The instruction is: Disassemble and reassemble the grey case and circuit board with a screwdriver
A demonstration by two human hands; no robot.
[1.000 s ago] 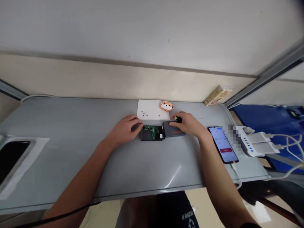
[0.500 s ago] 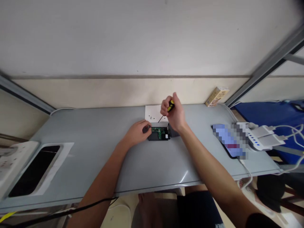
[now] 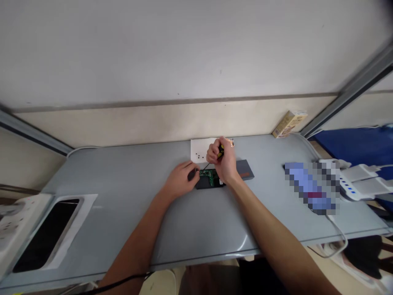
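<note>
My right hand point(image 3: 223, 159) is wrapped around the yellow and black handle of a screwdriver point(image 3: 221, 152). Its thin shaft slants down to the left, with the tip at the upper part of a green circuit board point(image 3: 211, 177) set in a black casing point(image 3: 204, 183). At the casing's left end, my left hand point(image 3: 181, 179) is closed on a small dark rounded piece point(image 3: 192, 174) whose kind I cannot make out. Behind the casing lies a white sheet point(image 3: 198, 146) with several tiny dark screws point(image 3: 199, 156). My right hand hides part of the sheet and the board's right end.
A dark grey box-like piece point(image 3: 245, 169) lies right of my right hand. Farther right are a phone point(image 3: 307, 184), a power strip with chargers point(image 3: 350, 180) and a small carton point(image 3: 288, 124) by the wall. At left, a black-screened phone point(image 3: 47, 235) rests on paper beside a white socket strip point(image 3: 21, 221).
My right hand has lowered the screwdriver, bringing its tip from over the white sheet down to the board. The grey piece on the right now shows more fully. The view has shifted slightly.
</note>
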